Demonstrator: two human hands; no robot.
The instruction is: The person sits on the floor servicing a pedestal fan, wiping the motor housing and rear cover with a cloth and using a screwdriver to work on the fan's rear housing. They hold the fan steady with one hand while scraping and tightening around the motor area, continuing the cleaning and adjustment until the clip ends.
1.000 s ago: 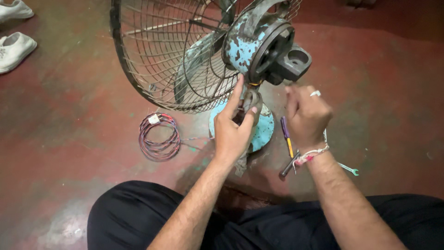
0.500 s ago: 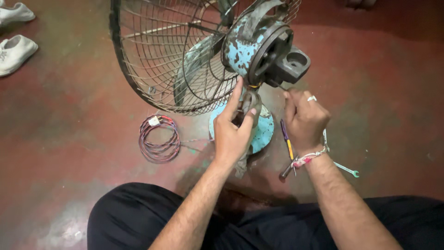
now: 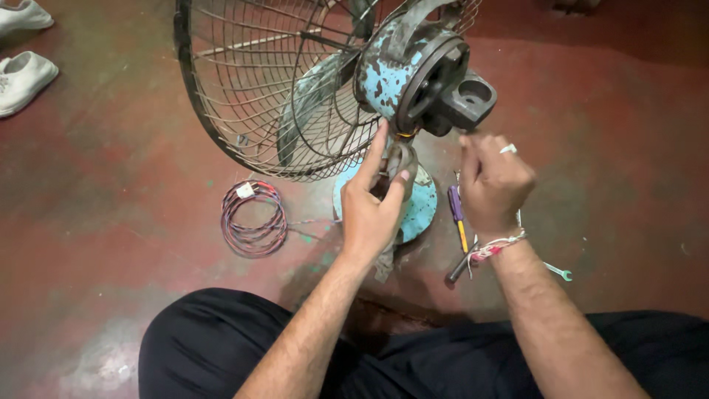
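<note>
Red floor: fan [image 3: 347, 81] tilts, motor axis pointing upper-right; left hand [image 3: 373, 207] grip closed on neck [image 3: 402, 159], right hand [image 3: 491, 181] fisted, contents unclear.

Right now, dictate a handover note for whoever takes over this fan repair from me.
Left hand: gripping the fan neck with a grey rag, just under the motor housing.
Right hand: closed, beside the neck below the dark rear bracket; whether it holds anything cannot be told.
The old blue table fan sits on its round base, wire guard fitted.
On the floor: purple-handled screwdriver, small spanner, coil of wire.
Done or left: cannot be judged from this view.
</note>
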